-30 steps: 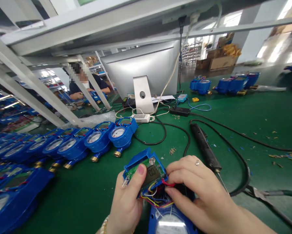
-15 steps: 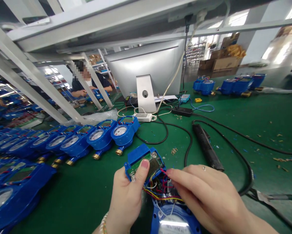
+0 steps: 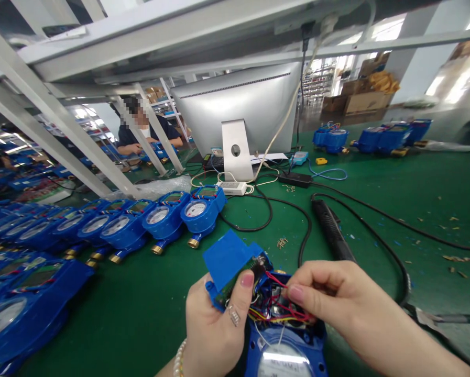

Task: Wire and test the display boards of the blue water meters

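Head view: open blue meter (image 3: 293, 337), left hand (image 3: 215, 330) clamped on its tilted housing (image 3: 225, 259), right hand (image 3: 332, 298) pinched on red wires (image 3: 276, 279).

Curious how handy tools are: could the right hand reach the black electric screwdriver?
Probably yes: the black electric screwdriver lies just beyond the right hand, mostly uncovered, though that hand would first need to leave the red wires.

A white metal frame (image 3: 69, 116) overhangs the green tabletop (image 3: 415, 193).

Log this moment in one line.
left hand: holding blue plastic circuit-board housing; right hand: at thin red wires; below: open blue round-dialled meter; beyond: black cylindrical tool on green tabletop
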A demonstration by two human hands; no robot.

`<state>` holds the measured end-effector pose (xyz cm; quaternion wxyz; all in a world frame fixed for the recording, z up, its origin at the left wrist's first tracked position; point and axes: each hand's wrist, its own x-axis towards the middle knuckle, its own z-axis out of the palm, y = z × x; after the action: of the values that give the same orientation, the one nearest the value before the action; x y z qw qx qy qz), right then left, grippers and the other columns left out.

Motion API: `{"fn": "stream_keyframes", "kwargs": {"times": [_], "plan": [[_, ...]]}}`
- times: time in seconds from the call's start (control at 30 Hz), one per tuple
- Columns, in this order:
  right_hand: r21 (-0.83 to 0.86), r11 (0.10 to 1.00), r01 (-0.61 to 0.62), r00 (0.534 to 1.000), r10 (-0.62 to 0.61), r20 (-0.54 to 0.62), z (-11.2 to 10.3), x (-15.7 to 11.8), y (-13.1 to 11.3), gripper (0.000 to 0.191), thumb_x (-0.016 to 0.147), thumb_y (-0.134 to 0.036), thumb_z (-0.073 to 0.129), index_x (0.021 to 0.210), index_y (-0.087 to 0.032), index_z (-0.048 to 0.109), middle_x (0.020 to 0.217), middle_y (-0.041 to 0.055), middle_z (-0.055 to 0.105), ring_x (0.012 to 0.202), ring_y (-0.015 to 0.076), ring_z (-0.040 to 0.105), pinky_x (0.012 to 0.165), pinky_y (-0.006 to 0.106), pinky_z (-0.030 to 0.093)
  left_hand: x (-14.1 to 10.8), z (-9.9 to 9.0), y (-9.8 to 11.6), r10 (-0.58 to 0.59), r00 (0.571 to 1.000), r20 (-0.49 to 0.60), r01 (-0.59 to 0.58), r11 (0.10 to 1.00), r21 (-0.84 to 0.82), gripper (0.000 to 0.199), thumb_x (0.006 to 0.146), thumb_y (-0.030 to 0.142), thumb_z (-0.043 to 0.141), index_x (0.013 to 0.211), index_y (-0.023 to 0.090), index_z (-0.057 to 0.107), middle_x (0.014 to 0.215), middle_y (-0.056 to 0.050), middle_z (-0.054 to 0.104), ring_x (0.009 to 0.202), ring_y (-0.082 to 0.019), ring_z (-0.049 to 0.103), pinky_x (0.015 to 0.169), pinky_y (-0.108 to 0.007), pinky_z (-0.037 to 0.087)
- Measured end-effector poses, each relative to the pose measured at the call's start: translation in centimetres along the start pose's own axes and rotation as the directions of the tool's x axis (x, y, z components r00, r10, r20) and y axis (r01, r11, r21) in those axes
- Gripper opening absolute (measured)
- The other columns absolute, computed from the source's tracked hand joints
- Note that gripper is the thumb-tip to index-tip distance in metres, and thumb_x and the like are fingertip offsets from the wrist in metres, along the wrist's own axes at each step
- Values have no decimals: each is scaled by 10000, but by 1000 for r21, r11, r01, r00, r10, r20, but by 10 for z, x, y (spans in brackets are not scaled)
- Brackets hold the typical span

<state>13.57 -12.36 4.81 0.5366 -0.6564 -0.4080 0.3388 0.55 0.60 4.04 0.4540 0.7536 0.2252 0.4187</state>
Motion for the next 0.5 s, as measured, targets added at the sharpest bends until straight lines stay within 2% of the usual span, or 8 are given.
{"fn": "stream_keyframes", "kwargs": {"times": [0.07,0.1,0.17,0.23,0.3,0.37,0.43,0.5], "plan": [[-154,979,132,989,-139,-41,0,-2,3,194,897,-239,561,733,-195,656,656,-35,627,578,103,570,516,180,422,1,0,-1,0,1000,5,0,999,38,234,811,214,637,585,172,596,533,38,599,473,-105,518,466,-172,426],[-280,933,226,964,-255,-69,0,-3,6,138,902,-196,558,828,-211,673,744,-36,663,645,111,607,575,193,447,1,0,-1,-19,1000,17,18,999,51,242,818,230,635,586,172,601,533,38,599,474,-103,516,462,-166,424],[-549,743,382,865,-497,-71,1,-4,11,167,920,-146,546,1031,-216,650,870,-19,680,738,135,629,663,243,456,3,-1,-3,-52,998,25,51,997,60,248,835,274,624,609,173,627,551,33,617,493,-107,529,479,-161,443],[-715,536,449,765,-644,-2,2,-6,14,200,946,-142,514,1122,-171,604,832,10,654,698,158,595,637,292,424,4,-2,-4,-75,996,41,73,995,62,268,845,311,615,616,173,635,560,27,628,512,-115,543,505,-164,467],[-783,405,472,714,-697,69,2,-6,16,193,954,-131,494,1114,-137,602,725,11,594,608,165,515,569,315,360,4,-3,-5,-87,995,53,84,994,72,277,843,327,618,614,170,631,560,23,629,513,-117,543,509,-168,474],[-817,322,478,681,-723,113,2,-6,16,203,944,-121,503,1119,-112,606,693,16,563,581,169,460,552,327,320,3,-3,-6,-92,994,53,87,992,93,286,835,335,628,604,166,623,541,25,614,494,-114,525,491,-171,461],[-838,273,472,663,-737,133,2,-6,15,202,941,-124,508,1109,-102,618,674,23,548,579,175,441,548,334,303,2,-2,-6,-93,994,54,87,991,100,280,830,336,636,607,166,626,537,26,611,486,-113,521,477,-175,449],[-843,267,466,664,-736,134,3,-5,14,194,952,-128,485,1076,-101,632,701,44,564,612,185,465,559,337,319,0,-1,-4,-108,992,67,102,991,86,277,829,339,637,611,168,631,549,22,622,502,-122,536,487,-182,455]]}}
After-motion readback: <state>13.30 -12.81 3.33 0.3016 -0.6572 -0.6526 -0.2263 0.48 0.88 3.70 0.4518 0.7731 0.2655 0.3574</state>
